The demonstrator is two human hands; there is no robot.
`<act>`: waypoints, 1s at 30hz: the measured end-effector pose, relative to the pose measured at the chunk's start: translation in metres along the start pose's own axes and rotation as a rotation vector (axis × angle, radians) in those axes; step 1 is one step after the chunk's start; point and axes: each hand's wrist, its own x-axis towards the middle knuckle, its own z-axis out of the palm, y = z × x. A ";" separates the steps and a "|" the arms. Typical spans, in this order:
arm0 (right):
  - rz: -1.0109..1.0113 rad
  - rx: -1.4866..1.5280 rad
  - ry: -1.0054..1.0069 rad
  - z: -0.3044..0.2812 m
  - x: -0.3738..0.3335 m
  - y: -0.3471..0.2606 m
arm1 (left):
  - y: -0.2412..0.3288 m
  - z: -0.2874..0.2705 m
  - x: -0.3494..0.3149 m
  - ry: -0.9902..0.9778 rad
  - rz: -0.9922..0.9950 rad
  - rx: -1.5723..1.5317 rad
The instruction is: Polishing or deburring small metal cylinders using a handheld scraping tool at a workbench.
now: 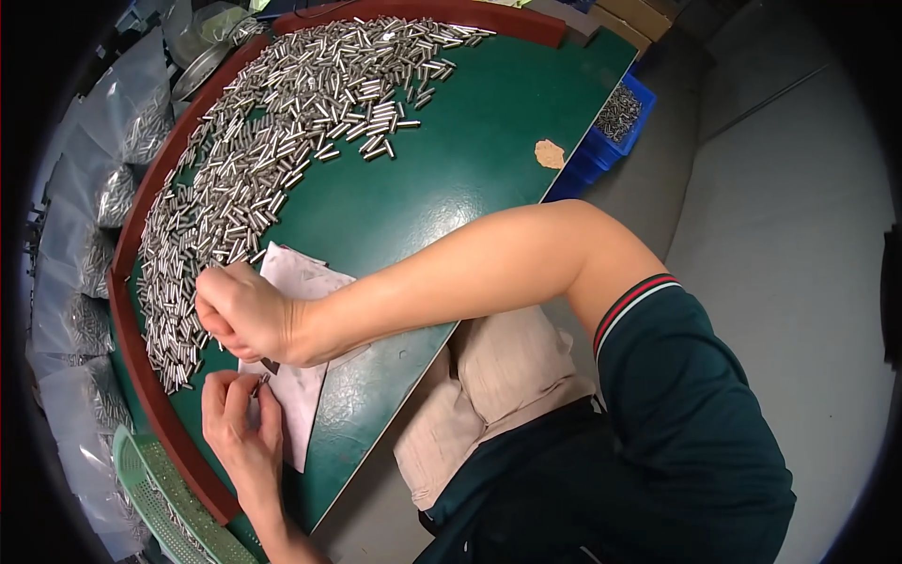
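Between the thumb and forefinger of the left hand [241, 423], pinched at the fingertips: one small metal piece [262, 381]. Right hand [246, 315] sits just beyond it, curled into a fist, apparently closed on a dark piece [271, 365] showing at its underside, near the pinched part; kind cannot be told. White paper [299, 277] lies under and beside the hands on the green table [470, 122].

Progress, judged: one piece in hand; a large heap of metal pins [282, 103] lies loose along the red-brown rim [125, 235], probably unhandled. Outside the rim: clear bags [80, 329] with metal parts, green basket [141, 461]. Blue bin [643, 94] beside the table also holds parts; whether finished, cannot tell.
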 end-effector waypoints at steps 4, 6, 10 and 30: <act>-0.004 0.003 0.000 -0.002 0.001 -0.001 | 0.002 0.001 0.001 0.014 0.022 -0.006; 0.005 0.007 -0.003 0.001 0.001 -0.001 | 0.000 0.000 -0.001 0.006 0.007 -0.003; 0.007 0.005 -0.049 0.010 0.003 0.006 | -0.005 -0.007 -0.008 0.025 0.009 0.045; -0.001 -0.077 -0.152 0.011 -0.013 -0.011 | -0.021 0.005 -0.009 0.062 -0.017 -0.106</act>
